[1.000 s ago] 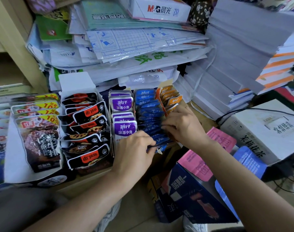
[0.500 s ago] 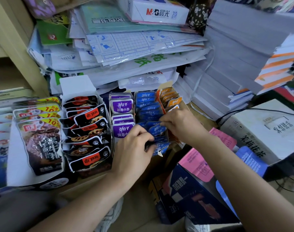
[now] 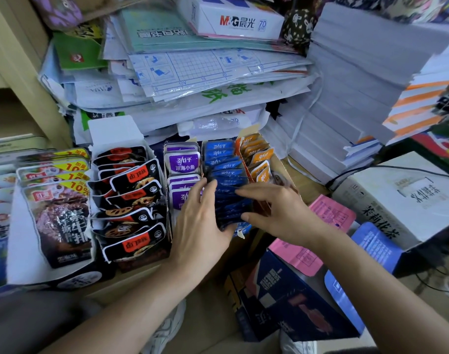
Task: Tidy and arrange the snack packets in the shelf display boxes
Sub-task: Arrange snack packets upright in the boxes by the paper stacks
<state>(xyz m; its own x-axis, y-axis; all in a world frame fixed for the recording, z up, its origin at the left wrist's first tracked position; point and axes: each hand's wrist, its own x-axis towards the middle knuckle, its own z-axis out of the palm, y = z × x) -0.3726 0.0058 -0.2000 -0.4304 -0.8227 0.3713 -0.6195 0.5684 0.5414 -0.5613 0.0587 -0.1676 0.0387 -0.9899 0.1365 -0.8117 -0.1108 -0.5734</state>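
- Flanking the near end of the blue packets (image 3: 226, 172), both hands lie flat against the row, one on each side.
- Left hand (image 3: 200, 221) sits at the row's 9 o'clock. Its fingers are straight and a little spread, tips pointing to 12 o'clock, and its thumb reaches round the nearest packets.
- Right hand (image 3: 277, 213) comes in from 3 o'clock, fingers stretched out over the packet tops and thumb lower along the row's side. As far as the blur lets me judge, neither hand pinches a single packet.
- Blue packets stand on edge in a cardboard display box (image 3: 251, 130) near frame centre. Purple packets (image 3: 183, 162) are at their 9 o'clock and orange packets (image 3: 259, 159) at their 3 o'clock.
- Black packets (image 3: 131, 190) with lotus-root pictures fill the next box toward 9 o'clock, several tilted and overlapping.
- Large brown packets (image 3: 57, 213) stand at the far 9 o'clock edge.
- Paper stacks (image 3: 218, 72) pile up at 12 o'clock.
- A white carton (image 3: 402, 198) sits at 3 o'clock.
- A dark blue box (image 3: 294, 302) lies at 5 o'clock.
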